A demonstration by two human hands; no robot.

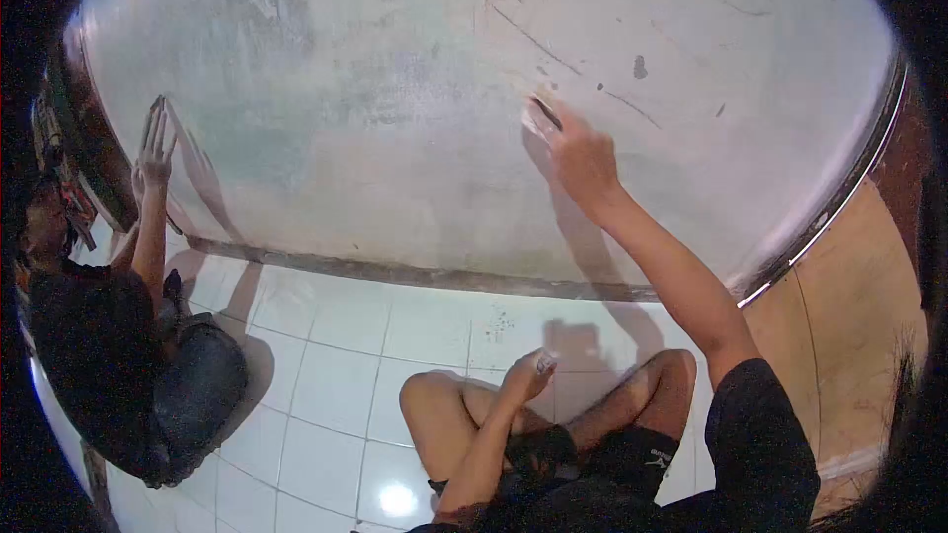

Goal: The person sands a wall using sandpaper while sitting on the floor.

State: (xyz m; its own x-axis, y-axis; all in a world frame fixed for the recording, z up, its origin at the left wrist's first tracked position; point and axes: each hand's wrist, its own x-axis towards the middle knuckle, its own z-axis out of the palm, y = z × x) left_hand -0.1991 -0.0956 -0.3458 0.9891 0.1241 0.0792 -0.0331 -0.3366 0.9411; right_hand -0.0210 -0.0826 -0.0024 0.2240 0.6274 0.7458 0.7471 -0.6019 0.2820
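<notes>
My right hand (585, 163) is raised to the wall (395, 138), its fingers closed around a small flat scraper-like tool (545, 113) with a dark edge. The tool's tip is at the wall surface, beside a pale smear and a few dark spots. Low over my crossed legs, my left hand (526, 378) is curled around a small whitish thing (545, 362) whose kind I cannot make out. A blocky shadow falls on the tiles just beyond it. The wall is patchy grey-green and white, with dark scratch lines and a reddish stain near the top.
At the left, another person (99, 355) in dark clothing sits on the floor with a hand (155, 153) raised at the wall. White tiles (331, 385) cover the floor, with dark crumbs (502, 321) near the wall's base. Tan flooring (839, 306) lies at the right.
</notes>
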